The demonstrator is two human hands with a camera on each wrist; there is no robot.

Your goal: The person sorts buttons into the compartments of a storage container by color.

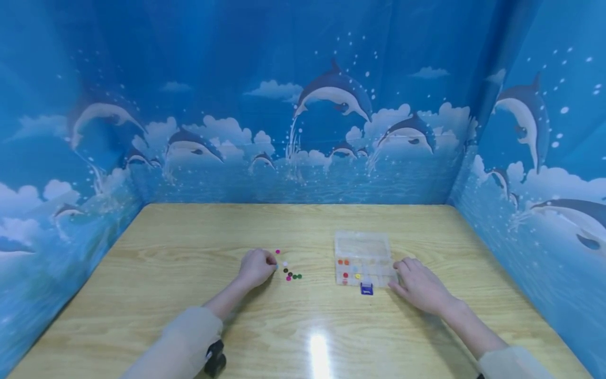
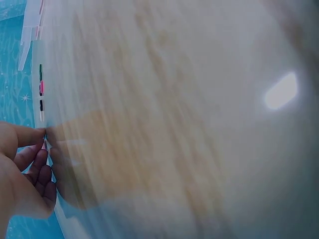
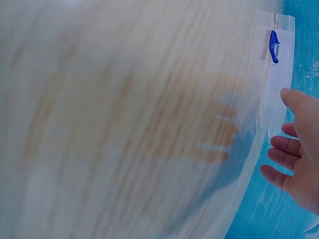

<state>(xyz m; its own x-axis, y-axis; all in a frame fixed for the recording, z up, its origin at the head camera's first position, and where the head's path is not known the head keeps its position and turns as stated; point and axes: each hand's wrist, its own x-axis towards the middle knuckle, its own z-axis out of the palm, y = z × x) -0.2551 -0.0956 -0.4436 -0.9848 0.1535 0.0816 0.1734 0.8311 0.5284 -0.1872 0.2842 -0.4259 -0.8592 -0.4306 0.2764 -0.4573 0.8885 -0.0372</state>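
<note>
My left hand [image 1: 257, 268] rests low on the table, thumb and forefinger pinching a small light blue button [image 1: 276, 267]. In the left wrist view the fingertips of that hand [image 2: 32, 167] are right at the tabletop. Beside them lie loose buttons: pink [image 1: 278, 251], white [image 1: 285, 263], dark brown [image 1: 286, 270] and green [image 1: 299, 276]. A clear plastic compartment box [image 1: 339, 273] stands to the right with its lid [image 1: 362, 243] folded back. My right hand [image 1: 421, 287] touches the box's right end with relaxed fingers, its thumb near the front corner.
Inside the box's compartments sit orange buttons [image 1: 343, 262], a red button [image 1: 345, 275] and a yellow button [image 1: 357, 276]. A blue latch [image 1: 366, 289] sticks out at the box's front. Around the wooden table [image 1: 199, 226] hangs a dolphin-print curtain [image 1: 227, 79].
</note>
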